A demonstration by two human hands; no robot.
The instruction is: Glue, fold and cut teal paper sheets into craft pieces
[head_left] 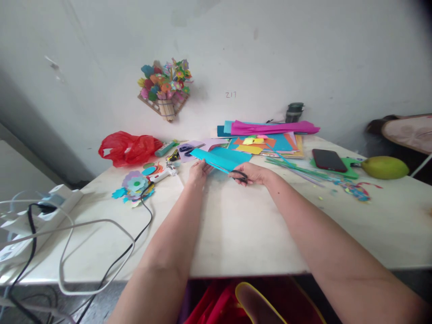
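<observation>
Your left hand (pixel 200 169) holds the bright blue sheet (pixel 219 159), folded over on itself and slanting above the pale table (pixel 249 234). In your right hand (pixel 252 173) you have the black-handled scissors (pixel 240 177), at the sheet's near right edge; their blades are hard to make out.

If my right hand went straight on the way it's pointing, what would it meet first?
Probably the blue sheet: your right hand points left, its scissors already at the sheet's edge. Your left hand looks next, though depth is unclear.
</observation>
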